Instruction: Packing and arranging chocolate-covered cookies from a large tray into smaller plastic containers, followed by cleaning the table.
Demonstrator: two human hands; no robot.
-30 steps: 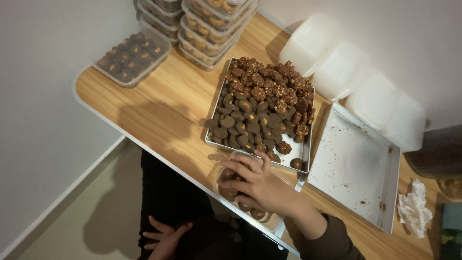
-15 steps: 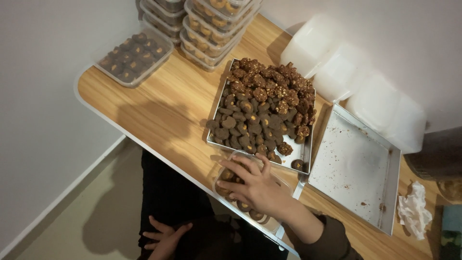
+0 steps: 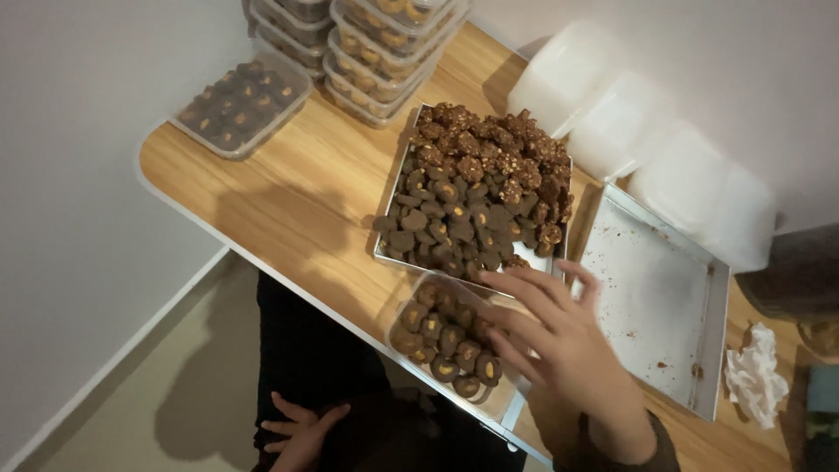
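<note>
Head view: our right hand (image 3: 559,336), grip wide and empty, hovers at lower centre between the clear container of cookies (image 3: 447,343) and the heaped cookie tray (image 3: 476,197). Our left hand (image 3: 297,428) rests open on our lap. We should pick cookies singly and lay them in neat rows.

A wooden table (image 3: 297,188) carries a metal tray (image 3: 385,254) heaped with dark cookies, an emptied tray (image 3: 651,301) beside it, a clear container (image 3: 447,345) at the near edge, a filled box (image 3: 239,107) at the far corner, stacked boxes (image 3: 376,44), white lids (image 3: 647,144) and what looks like crumpled tissue (image 3: 750,376).
</note>
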